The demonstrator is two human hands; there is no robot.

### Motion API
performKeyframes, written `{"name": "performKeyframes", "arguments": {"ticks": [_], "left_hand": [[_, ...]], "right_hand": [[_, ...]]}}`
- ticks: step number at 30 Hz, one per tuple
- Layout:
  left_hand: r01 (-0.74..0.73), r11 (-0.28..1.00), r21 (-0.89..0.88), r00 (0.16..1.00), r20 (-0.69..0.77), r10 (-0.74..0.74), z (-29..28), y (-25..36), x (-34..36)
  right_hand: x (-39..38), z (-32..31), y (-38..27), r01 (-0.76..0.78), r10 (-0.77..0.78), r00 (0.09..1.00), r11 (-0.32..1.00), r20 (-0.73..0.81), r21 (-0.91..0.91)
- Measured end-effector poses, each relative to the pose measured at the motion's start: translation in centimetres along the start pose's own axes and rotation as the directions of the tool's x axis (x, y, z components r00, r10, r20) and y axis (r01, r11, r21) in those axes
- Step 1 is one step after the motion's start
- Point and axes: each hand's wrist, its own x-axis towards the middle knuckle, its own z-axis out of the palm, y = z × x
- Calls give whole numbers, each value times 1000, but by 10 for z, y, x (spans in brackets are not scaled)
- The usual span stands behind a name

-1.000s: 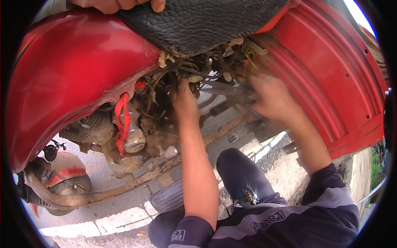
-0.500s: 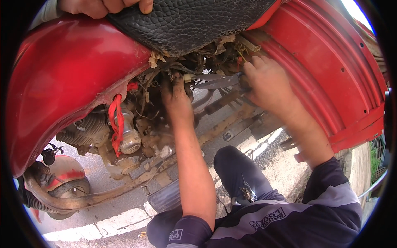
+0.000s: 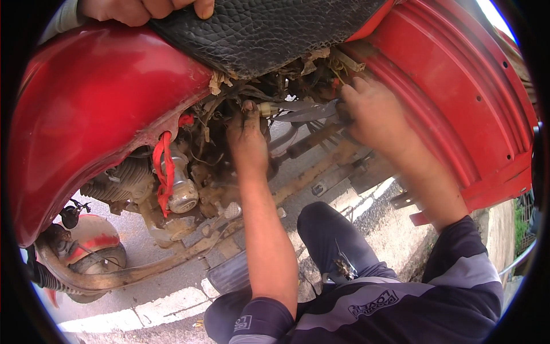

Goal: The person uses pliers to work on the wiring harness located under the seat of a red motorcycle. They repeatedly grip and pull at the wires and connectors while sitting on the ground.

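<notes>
My right hand (image 3: 375, 114) is closed round the dark handles of a pair of scissors (image 3: 306, 114). Their long grey blades point left and stand slightly apart. At the blade tips sits a pale plastic connector (image 3: 266, 109) among dirty wires. My left hand (image 3: 249, 140) reaches up into the wiring (image 3: 252, 92) beside that connector, its fingers bent and pinched on wires partly hidden behind them. Over both hands hangs a black textured seat (image 3: 263, 40), with dry leaves and loose wires bunched beneath its edge.
Another person's hand (image 3: 146, 8) rests on the seat and the red tank-like body panel (image 3: 103, 97). A red fender (image 3: 441, 86) curves on the right. Below lie the engine (image 3: 123, 180) with a red strap (image 3: 164, 172), a rusty frame tube (image 3: 137, 278) and a round red-and-grey part (image 3: 94, 246).
My left thumb and fingers have shifted slightly, so more of the pale connector shows. The right hand and scissors have moved a little to the right in the picture.
</notes>
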Motion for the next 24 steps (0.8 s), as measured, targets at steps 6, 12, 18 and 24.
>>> {"name": "performKeyframes", "arguments": {"ticks": [6,12,18,24], "left_hand": [[160,953,-256,986,1,-165,6,0,-4],[214,949,-230,977,60,-205,4,4,-7],[216,903,-371,976,59,-209,0,-7,-5],[182,889,-419,982,37,-183,4,3,-7]], "right_hand": [[3,-13,-2,-13,8,999,995,-52,-101],[12,-16,17,4,-13,996,994,-91,-105],[5,-22,6,90,-98,988,993,-117,-72],[5,-11,3,56,-73,990,989,-123,-141]]}}
